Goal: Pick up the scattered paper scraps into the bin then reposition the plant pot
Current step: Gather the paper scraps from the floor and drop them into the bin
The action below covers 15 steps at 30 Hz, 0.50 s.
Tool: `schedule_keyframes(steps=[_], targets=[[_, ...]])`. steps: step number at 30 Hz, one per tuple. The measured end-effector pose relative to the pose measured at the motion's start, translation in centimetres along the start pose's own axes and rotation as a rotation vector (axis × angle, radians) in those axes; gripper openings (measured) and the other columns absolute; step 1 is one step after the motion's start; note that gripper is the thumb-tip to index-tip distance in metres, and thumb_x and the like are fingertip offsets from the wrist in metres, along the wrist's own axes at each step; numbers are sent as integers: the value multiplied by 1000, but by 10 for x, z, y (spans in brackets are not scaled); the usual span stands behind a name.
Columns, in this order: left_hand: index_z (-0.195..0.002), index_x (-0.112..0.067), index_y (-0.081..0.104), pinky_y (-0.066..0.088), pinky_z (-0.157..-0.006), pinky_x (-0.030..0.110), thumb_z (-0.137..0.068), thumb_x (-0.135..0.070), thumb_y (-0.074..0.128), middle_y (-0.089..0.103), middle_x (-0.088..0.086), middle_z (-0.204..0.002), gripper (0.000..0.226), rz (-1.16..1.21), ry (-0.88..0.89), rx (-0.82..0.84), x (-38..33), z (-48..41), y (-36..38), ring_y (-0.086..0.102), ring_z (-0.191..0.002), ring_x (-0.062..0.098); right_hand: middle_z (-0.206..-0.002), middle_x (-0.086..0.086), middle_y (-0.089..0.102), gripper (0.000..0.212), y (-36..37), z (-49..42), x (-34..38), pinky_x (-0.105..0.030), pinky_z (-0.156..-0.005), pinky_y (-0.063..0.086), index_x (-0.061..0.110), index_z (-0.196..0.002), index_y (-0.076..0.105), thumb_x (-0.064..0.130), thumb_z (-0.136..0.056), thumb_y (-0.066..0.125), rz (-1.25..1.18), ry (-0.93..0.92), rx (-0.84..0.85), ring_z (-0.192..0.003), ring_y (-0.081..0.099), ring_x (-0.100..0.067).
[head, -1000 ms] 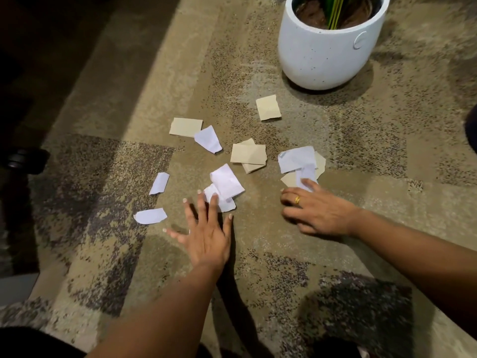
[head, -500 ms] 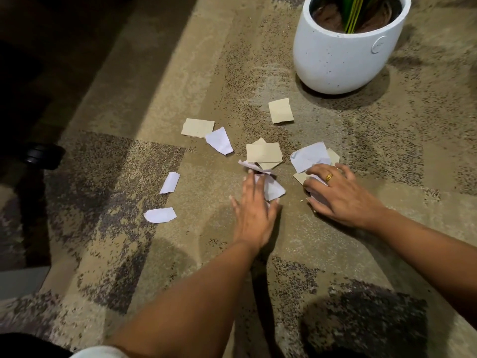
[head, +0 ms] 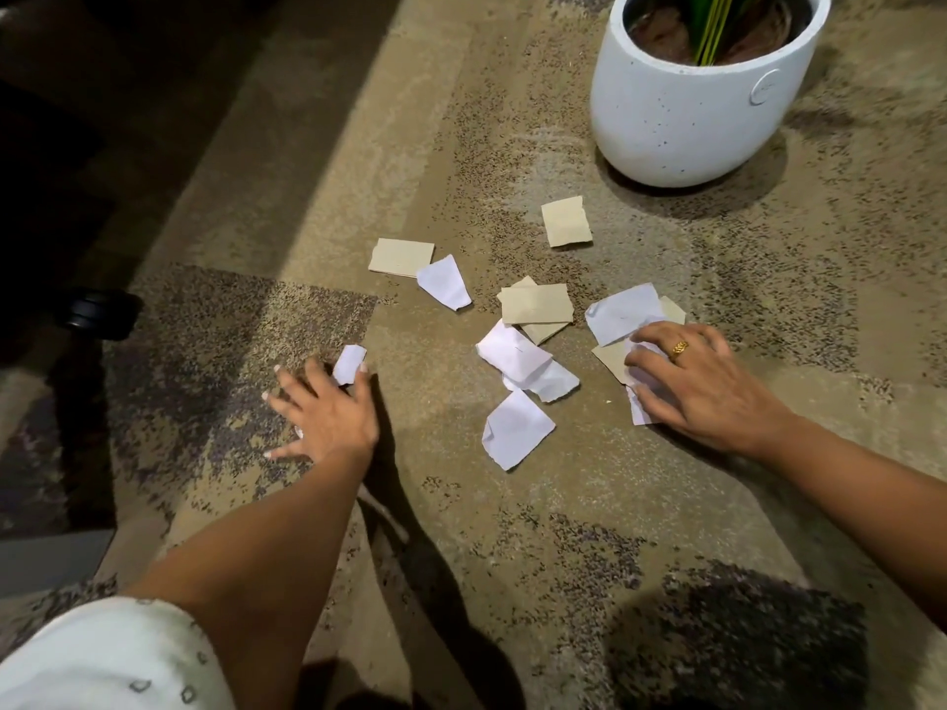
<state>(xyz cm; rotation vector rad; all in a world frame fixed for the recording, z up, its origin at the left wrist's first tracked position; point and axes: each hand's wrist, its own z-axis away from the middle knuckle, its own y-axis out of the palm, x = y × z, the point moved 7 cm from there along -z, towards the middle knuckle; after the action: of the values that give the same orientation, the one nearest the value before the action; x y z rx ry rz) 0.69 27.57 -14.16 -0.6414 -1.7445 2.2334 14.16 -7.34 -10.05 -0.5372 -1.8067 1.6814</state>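
Several white and tan paper scraps lie on the patterned carpet [head: 512, 530]. My left hand [head: 323, 412] rests flat with fingers spread; its fingertips touch a small white scrap [head: 349, 363], and a bit of white paper peeks from under the palm. My right hand [head: 702, 381] has its fingers curled on crumpled white scraps [head: 643, 374] at the right pile, beside a larger white scrap [head: 622, 312]. Between the hands lie two white scraps [head: 515, 353] [head: 516, 427] and a tan scrap [head: 536, 303]. The white plant pot [head: 681, 110] stands at the far right. No bin is in view.
More scraps lie farther out: a tan one [head: 401, 257], a white one [head: 445, 281] and a tan one [head: 566, 221] near the pot. A dark round object [head: 100, 312] sits at the left carpet edge, and a grey surface [head: 51, 561] lies lower left.
My left hand has moved left from the middle scraps to the small white scraps at the left. The middle white scraps now lie shifted and spread. My right hand stays on the right pile.
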Motion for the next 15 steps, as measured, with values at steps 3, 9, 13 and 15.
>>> schedule_keyframes(steps=[3,9,13,15], targets=[[-146,-30,11,0,-99,79,-87,-65,27,-3,5,-159,70,67,18,69,0,3,11,-4,-146,32,-116,-11,58,38,5,0,-2,-47,-91,43,17,-102,57,42,-85,35,7,2,28,-108,58,-29],[-147,-31,11,-5,-107,68,-90,-63,24,-2,3,-159,67,19,255,102,-44,17,24,-5,-147,25,-124,-12,54,43,13,-2,-7,-48,-94,40,16,-107,55,45,-86,33,-23,54,68,-117,51,-29],[-146,-25,18,-9,-111,59,-94,-52,29,8,2,-159,60,139,470,151,-85,36,31,2,-147,19,-128,-12,52,46,12,-4,-12,-46,-96,35,15,-109,56,47,-86,31,-69,113,62,-120,47,-28],[-145,-22,22,-8,-112,59,-95,-50,30,17,2,-157,58,222,582,187,-107,52,33,10,-146,17,-128,-13,51,49,9,-4,-16,-47,-96,35,14,-111,56,47,-86,31,-92,142,41,-119,48,-30]])
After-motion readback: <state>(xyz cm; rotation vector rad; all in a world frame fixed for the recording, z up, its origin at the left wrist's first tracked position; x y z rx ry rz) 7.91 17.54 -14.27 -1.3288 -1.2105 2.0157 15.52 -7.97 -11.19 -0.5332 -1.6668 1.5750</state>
